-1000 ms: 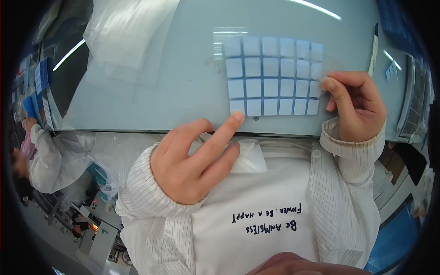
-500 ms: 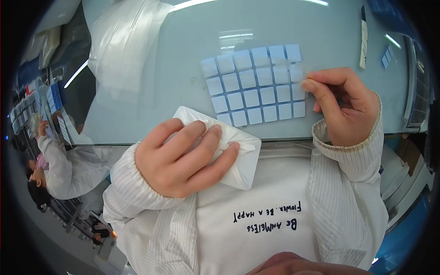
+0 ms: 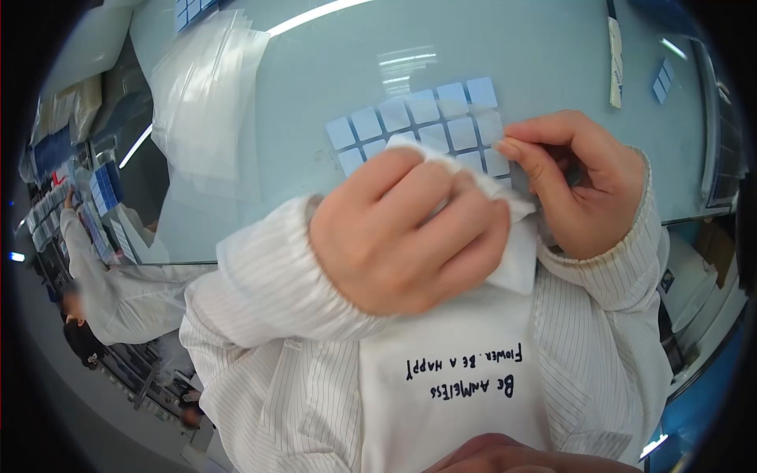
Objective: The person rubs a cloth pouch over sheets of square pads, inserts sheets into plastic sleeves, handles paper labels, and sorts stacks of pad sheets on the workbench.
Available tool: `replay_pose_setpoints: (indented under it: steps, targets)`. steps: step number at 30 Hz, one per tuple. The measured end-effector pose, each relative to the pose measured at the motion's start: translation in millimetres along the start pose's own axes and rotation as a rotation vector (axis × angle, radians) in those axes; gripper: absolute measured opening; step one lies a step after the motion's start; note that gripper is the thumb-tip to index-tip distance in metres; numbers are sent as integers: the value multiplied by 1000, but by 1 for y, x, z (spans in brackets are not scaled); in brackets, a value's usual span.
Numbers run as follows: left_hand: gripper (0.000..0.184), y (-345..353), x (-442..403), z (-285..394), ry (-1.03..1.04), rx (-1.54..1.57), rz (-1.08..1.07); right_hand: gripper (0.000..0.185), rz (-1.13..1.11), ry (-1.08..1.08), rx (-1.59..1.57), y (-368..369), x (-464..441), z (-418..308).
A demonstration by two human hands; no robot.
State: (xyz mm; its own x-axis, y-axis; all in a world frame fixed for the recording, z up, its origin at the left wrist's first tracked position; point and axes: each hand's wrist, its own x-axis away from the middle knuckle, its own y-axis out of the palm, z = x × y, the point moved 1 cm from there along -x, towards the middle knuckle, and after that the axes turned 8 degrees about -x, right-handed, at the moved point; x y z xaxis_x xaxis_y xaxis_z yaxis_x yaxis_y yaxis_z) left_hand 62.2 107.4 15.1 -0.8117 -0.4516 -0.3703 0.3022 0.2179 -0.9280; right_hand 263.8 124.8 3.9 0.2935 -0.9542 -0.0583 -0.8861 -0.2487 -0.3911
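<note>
A sheet of light-blue squares (image 3: 428, 110) lies on the glass-like tabletop, its lower part hidden behind my left hand. My left hand (image 3: 414, 229) is closed on a white cloth (image 3: 516, 256), which sticks out past the fingers on the right and above the knuckles. At the right edge of the sheet, my right hand (image 3: 579, 177) pinches with thumb and forefinger. A thin clear film seems to reach from that pinch over the squares, though its outline is faint.
Clear plastic bags (image 3: 206, 110) lie at the left of the table. A white-wrapped tool (image 3: 615, 63) and a small blue piece (image 3: 662, 82) lie at the right. Another person (image 3: 118, 296) in white is at the far left.
My left hand has moved right and up with the white cloth, from beside the sheet to over its lower part. My right hand stays pinched at the sheet's edge. The view has shifted slightly.
</note>
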Motion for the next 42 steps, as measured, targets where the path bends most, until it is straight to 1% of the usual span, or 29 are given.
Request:
replay_pose_setpoints:
  steps: [1, 2, 3, 5, 6, 9, 11, 13, 15, 20, 22, 24, 26, 27, 30, 33, 34, 36, 38, 39, 40, 42]
  targets:
    - [41, -4, 2, 5, -8, -18, -15, 7, -13, -4, -5, -3, 1, 0]
    - [39, -10, 8, 11, -87, 50, -57, 8, -30, -6, -12, -3, 1, 0]
    - [39, -15, 16, 13, -87, 52, -61, 8, -31, -3, -15, -3, 1, 1]
    - [31, -23, 30, 12, -118, 22, -86, 10, -24, -63, -13, -3, 1, 3]
    - [31, -28, 35, 8, -121, 21, -90, 10, -27, -63, -18, -4, 1, 3]
    - [34, -36, 52, -6, -145, -10, -201, 12, -43, -105, 14, 5, -4, 3]
    - [39, -30, 51, -22, -162, -11, -177, 13, -50, -149, 40, 6, -15, 6]
    - [38, -24, 42, -33, -147, -18, -167, 13, -53, -140, 33, 4, -12, 6]
    - [46, -16, 35, -41, -150, 8, -41, 12, -41, -127, 32, 4, -10, 5]
    - [47, -21, 22, -48, -168, 63, -122, 13, -66, -88, -3, 4, -8, 4]
    - [44, -23, 29, -40, -46, 45, -131, 14, -55, -98, 0, 5, -5, 4]
    - [44, -18, 34, -30, -41, 35, -103, 14, -53, -106, -2, 5, -4, 5]
    - [42, -17, 31, -28, -48, 45, -93, 15, -56, -181, 67, 4, -5, 3]
    - [42, -16, 29, -27, -51, 50, -88, 15, -57, -182, 67, 4, -5, 3]
    - [50, -8, 17, -30, -23, 43, -28, 16, -34, -196, 63, 4, -5, 4]
    - [51, -4, -3, -37, -46, 113, -66, 17, -25, -319, 149, 1, -7, 3]
    - [52, -1, -8, -41, -29, 90, -56, 16, -31, -249, 208, -1, -7, 0]
    - [48, 9, -20, -48, -25, 71, -20, 17, -34, -178, 269, -4, -6, -1]
    - [44, 18, -29, -57, -51, 58, 17, 17, 144, -191, 244, -5, -7, 0]
    - [41, 19, -33, -60, -76, 51, 38, 17, 150, -196, 244, -6, -8, 3]
    - [37, 16, -36, -62, -86, 42, -14, 18, 171, -200, 240, -7, -8, 6]
    - [38, 15, -40, -58, -84, 34, 6, 19, 199, -212, 237, -7, -7, 6]
